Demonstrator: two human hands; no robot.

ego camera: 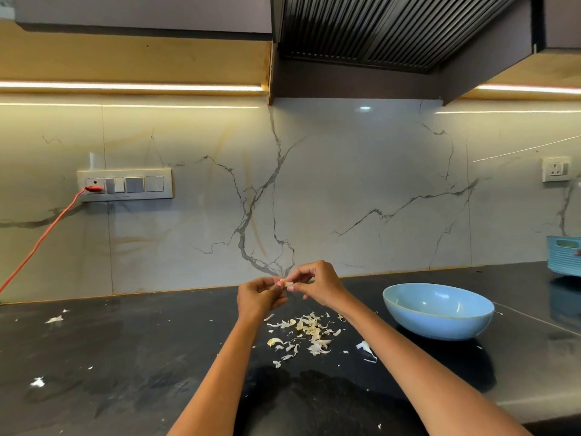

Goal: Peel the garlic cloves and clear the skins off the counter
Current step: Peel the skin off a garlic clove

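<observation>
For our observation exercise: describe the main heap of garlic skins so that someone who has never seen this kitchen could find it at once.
Start at the black counter under the marble wall. Just left of the blue bowl, between the person's forearms, lies the heap of garlic skins. Unlike the few stray flakes far to the left, it is a dense cluster of pale, curled scraps.

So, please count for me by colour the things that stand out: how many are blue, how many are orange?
Blue: 2, the bowl on the counter and the ribbed basket at the right edge.
Orange: 1, the cable plugged into the switch panel.
Total: 3
</observation>
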